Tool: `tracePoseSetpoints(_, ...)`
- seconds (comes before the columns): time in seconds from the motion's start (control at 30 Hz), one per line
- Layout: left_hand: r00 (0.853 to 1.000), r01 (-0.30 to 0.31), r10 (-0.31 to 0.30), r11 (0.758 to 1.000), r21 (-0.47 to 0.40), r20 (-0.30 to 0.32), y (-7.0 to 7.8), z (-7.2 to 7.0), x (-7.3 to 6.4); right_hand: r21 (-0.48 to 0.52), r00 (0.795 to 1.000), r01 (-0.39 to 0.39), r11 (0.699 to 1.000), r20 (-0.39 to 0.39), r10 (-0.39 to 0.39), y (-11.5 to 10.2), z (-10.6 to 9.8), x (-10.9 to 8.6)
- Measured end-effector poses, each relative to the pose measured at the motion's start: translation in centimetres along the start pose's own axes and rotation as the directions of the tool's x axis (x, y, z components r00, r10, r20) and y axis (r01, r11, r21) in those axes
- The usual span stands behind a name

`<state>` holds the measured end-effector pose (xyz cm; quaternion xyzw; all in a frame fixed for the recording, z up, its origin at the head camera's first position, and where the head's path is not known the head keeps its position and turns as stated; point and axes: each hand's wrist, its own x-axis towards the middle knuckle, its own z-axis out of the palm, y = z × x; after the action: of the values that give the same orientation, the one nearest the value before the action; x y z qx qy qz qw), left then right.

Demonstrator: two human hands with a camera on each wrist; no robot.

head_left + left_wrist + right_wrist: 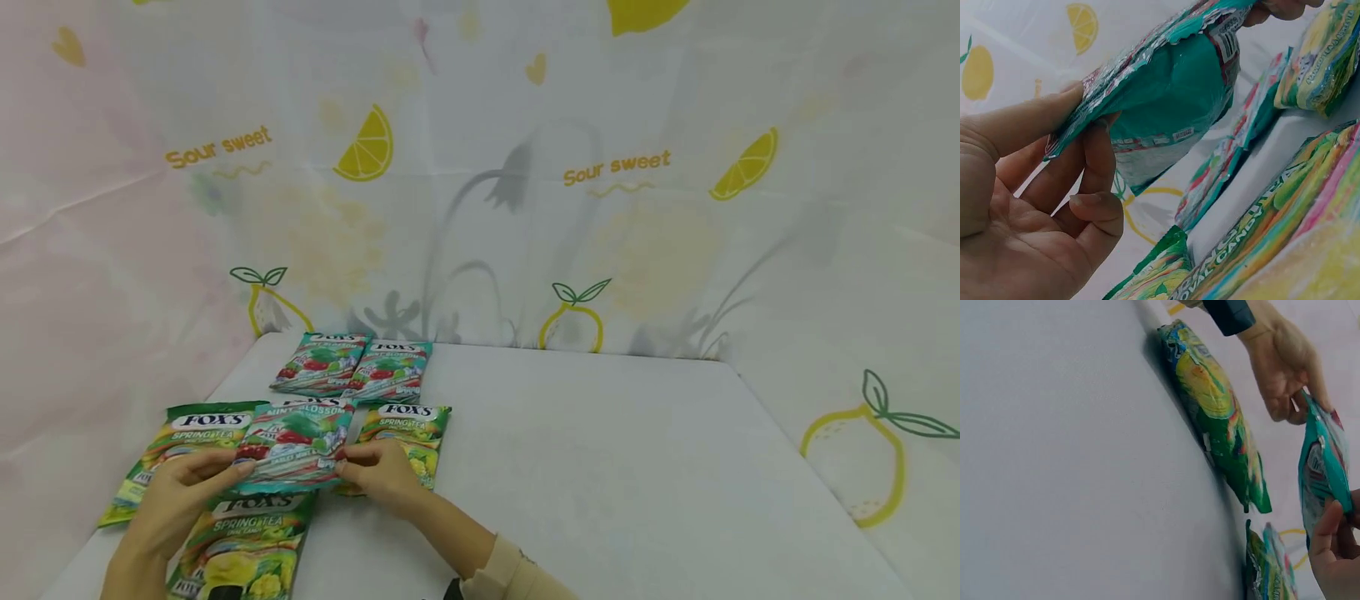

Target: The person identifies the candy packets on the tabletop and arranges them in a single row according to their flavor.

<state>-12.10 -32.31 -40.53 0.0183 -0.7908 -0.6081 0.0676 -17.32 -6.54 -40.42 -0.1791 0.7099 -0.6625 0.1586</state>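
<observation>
Both hands hold up a teal Fox's Mint Blossom candy bag by its lower corners. The left hand pinches one corner between thumb and fingers, seen close in the left wrist view, where the bag's teal back faces the camera. On the opposite corner, the right hand pinches with thumb and fingertips; the right wrist view shows that hand at the bag's edge. Under and around the held bag lie green Spring Tea candy bags: one at left, one in front, one at right, partly hidden by the right hand.
Two more Mint Blossom bags, a left one and a right one, lie side by side at the back of the white table. A lemon-print cloth hangs behind the table and along its sides.
</observation>
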Motion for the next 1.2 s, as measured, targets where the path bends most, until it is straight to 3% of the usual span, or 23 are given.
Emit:
tracePoseSetpoints(0.1,0.989,-0.118,0.134,0.971,-0.210,0.062,-0.3,0.2,-0.1,-0.054,0.998,0.057,0.997,0.038,-0.055,-0.4,-0.8,-0.4)
tracePoseSetpoints(0.2,0.963,-0.174,0.228,0.934,-0.312,0.145,-0.6,0.3,-0.1,-0.075,0.993,0.106,0.991,0.056,-0.102,-0.6,-1.6,-0.8)
tracePoseSetpoints(0.33,0.944,-0.169,0.244,0.935,-0.311,0.222,-0.6,0.7,0.1,-0.115,0.984,0.172,0.978,0.056,-0.167,-0.7,-2.4,-1.2)
tracePoseSetpoints(0.53,0.918,-0.200,0.274,0.944,-0.261,0.288,0.2,1.6,0.5,-0.181,0.967,0.255,0.950,0.081,-0.244,-0.5,-3.3,-1.6)
tracePoseSetpoints(0.7,0.916,-0.197,0.272,0.946,-0.258,0.295,0.8,2.6,0.4,-0.168,0.966,0.257,0.952,0.077,-0.248,-0.3,-3.9,-2.2)
tracePoseSetpoints(0.97,0.940,-0.231,0.254,0.965,-0.123,0.227,1.6,4.2,0.2,-0.159,0.977,0.214,0.964,0.032,-0.211,-0.3,-5.0,-3.1)
tracePoseSetpoints(1.2,0.942,-0.251,0.275,0.958,-0.139,0.192,2.2,6.1,0.3,-0.162,0.976,0.217,0.963,0.013,-0.218,-0.5,-6.3,-3.9)
